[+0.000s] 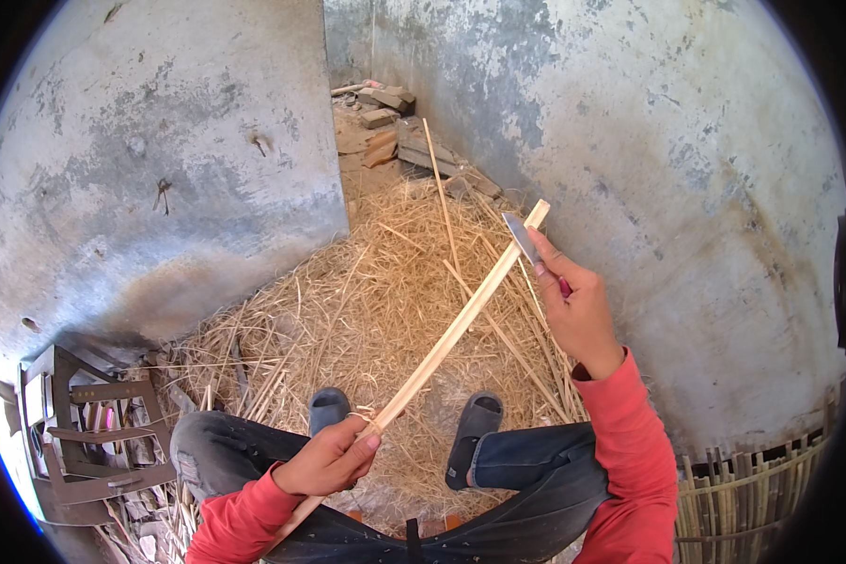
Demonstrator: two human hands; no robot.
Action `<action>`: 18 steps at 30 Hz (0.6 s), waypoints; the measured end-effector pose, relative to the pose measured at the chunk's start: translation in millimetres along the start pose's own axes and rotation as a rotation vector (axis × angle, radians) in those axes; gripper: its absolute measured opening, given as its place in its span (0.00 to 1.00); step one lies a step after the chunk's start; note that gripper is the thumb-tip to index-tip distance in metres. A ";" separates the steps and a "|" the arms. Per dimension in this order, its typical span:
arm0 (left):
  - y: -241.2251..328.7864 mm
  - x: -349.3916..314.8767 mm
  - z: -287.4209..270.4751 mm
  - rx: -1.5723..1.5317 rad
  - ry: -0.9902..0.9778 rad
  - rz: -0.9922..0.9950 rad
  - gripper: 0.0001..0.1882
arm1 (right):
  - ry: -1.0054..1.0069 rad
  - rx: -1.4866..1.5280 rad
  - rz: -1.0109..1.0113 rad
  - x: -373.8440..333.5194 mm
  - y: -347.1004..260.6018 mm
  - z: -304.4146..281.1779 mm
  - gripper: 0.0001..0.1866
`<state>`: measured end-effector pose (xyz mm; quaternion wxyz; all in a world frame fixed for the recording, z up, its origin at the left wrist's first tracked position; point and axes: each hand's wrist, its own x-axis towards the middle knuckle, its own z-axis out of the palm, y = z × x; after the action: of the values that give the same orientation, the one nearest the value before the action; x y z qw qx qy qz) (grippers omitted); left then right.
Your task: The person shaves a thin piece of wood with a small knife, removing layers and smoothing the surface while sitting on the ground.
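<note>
A long pale strip of split bamboo [456,326] runs slantwise from my lap up to the right. My left hand [329,459] is closed round its lower part, above my thighs. In my right hand [578,305] is a knife [520,237] with a short grey blade and a reddish handle, mostly covered by my fingers. The blade lies across the strip close to its far end, and my thumb and fingers are near that end too. A thin curled shaving [362,415] sits by my left hand on the strip.
Shavings [385,273] and thin loose sticks [440,193] cover the floor ahead. Worn walls [160,169] rise left and right, with bricks [383,108] in the gap. A dark broken frame [103,432] stands at left, a slatted bamboo piece [743,498] at lower right.
</note>
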<state>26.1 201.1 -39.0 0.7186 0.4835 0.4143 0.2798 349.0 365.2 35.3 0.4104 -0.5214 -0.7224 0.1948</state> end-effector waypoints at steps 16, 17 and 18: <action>-2.9 3.2 -3.3 0.013 -0.042 0.042 0.21 | -0.065 0.053 0.072 0.9 19.3 -12.0 0.22; -3.0 2.7 -2.8 0.022 -0.040 0.028 0.22 | -0.060 0.029 0.054 -2.0 19.5 -9.3 0.22; -1.8 2.0 -3.1 0.035 -0.040 0.016 0.22 | -0.049 0.005 0.033 -2.5 19.2 -8.4 0.22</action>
<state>24.5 203.5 -41.9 0.7158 0.5048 0.4009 0.2685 367.4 369.1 25.6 0.3905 -0.5272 -0.7230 0.2161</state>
